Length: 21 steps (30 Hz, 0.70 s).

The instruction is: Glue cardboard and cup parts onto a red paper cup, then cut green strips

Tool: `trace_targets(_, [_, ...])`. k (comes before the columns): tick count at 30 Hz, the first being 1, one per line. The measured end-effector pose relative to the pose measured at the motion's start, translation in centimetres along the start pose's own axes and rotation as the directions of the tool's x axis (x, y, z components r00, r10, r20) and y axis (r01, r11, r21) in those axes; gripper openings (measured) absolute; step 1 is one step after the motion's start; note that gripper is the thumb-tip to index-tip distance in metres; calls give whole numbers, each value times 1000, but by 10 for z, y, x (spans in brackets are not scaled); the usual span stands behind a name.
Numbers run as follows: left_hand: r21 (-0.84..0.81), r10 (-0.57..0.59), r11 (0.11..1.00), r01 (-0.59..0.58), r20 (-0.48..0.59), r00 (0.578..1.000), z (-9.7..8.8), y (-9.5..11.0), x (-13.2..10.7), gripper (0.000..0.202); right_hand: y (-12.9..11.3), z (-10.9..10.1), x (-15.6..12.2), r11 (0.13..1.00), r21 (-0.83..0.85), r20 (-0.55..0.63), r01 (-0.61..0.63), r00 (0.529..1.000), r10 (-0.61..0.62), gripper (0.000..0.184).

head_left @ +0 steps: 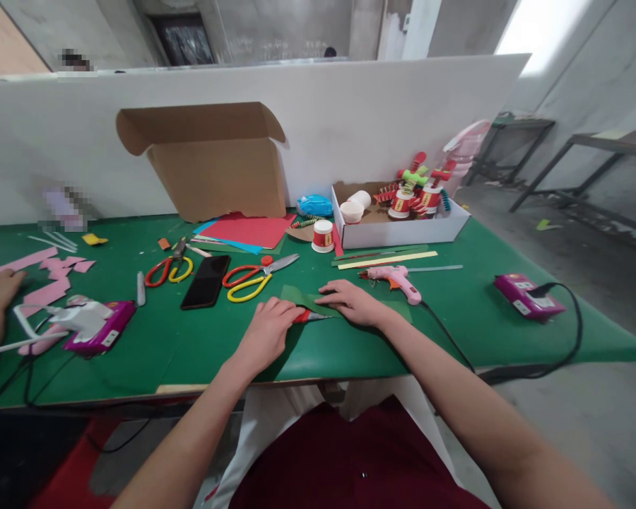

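Observation:
A strip of green paper [292,292] lies at the front of the table between my hands. My left hand [265,334] curls its fingers over the paper's near left part. Stretched across the paper's right side, my right hand [354,302] rests with its fingers laid down on it. Under the paper, beside my left fingertips, shows a pointed tool [308,316] with a red part and a silvery tip; its rest is hidden. Just behind are scissors [259,276] with red and yellow handles. A pink glue gun [395,278] lies beyond my right hand.
A black phone [205,281], pliers [174,266] and coloured paper sheets [249,231] lie left of centre. A paper cup [323,236] stands before a white box [403,235] of decorated cups. Purple boxes [528,297] carry cables. Another person's hand [0,291] is far left.

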<state>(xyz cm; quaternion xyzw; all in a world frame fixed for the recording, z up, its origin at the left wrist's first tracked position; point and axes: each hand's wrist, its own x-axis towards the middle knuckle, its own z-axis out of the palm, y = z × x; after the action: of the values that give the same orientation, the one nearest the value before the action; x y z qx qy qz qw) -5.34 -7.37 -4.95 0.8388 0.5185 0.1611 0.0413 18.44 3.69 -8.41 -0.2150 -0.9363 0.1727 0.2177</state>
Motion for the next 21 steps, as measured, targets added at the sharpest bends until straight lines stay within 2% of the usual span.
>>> trace_targets(16, [1,-5,1000,5,26,1000,2,5,4,39,-1,0,-1,1000,13,3,-16,1000,16,33])
trace_targets(21, [25,-8,1000,9,-11,1000,1,-11,-5,40,-13,13,19,1000,14,29,-25,999,25,33])
